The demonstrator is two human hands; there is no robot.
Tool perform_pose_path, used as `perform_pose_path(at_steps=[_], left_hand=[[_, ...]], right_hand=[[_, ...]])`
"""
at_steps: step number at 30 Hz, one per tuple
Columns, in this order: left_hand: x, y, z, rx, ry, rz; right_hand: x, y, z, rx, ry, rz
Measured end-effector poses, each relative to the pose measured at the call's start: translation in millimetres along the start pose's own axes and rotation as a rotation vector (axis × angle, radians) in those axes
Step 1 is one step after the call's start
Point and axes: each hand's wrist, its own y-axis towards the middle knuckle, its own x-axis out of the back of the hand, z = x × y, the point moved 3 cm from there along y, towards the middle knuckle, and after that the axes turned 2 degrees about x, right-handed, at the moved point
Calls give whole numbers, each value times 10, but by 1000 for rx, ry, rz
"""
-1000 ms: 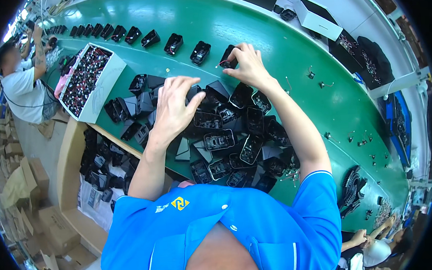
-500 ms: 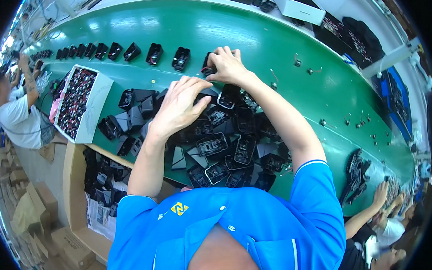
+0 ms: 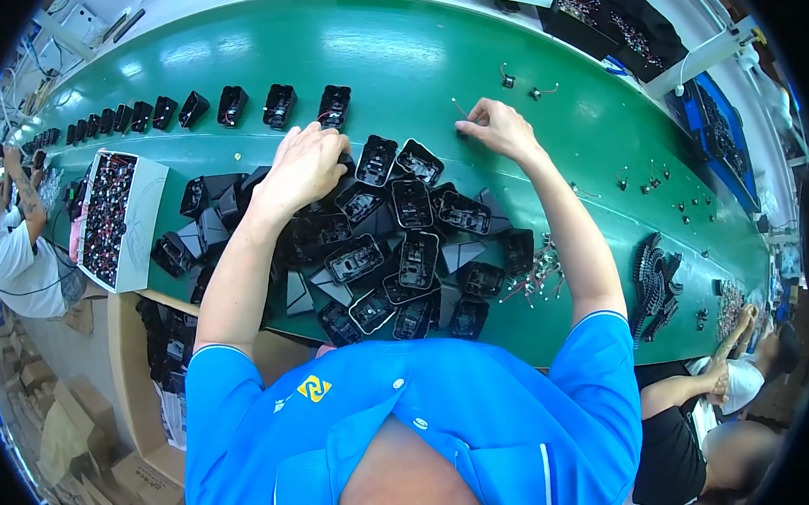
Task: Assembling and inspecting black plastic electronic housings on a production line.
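My left hand (image 3: pixel 307 166) is over the upper left of a heap of black plastic housings (image 3: pixel 413 204), its fingers curled round a black housing that they mostly cover. To the right of the heap, my right hand (image 3: pixel 500 129) pinches a small dark part with a thin wire (image 3: pixel 460 128) just at the green tabletop. Beyond my left hand stands an open black housing with a red wire (image 3: pixel 334 106), the nearest of a row running off to the left.
A white box of small wired parts (image 3: pixel 151 220) stands at the left, above a cardboard carton (image 3: pixel 132 376). Loose wired parts (image 3: pixel 543 271) lie right of the heap, near black strips (image 3: pixel 655 285). Co-workers sit at the far left and lower right. A blue tray (image 3: pixel 719 135) lies at the right.
My right hand has left the housing at the row's end and moved right to a small wired part. My left hand has closed at the heap. The whole view has shifted.
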Motion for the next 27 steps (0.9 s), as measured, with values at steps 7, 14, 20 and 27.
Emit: perform_pose_path(at_steps=[7, 14, 20, 27], left_hand=[[297, -191, 129, 288, -491, -398], [134, -466, -37, 252, -2126, -363], [-56, -573, -254, -121, -2686, -71], [15, -639, -396, -245, -2623, -86]], right_hand=[[-125, 31, -1, 139, 199, 67], [-196, 58, -24, 318, 234, -65], [-287, 76, -60, 270, 384, -36], [-129, -154, 116, 185, 527, -192]])
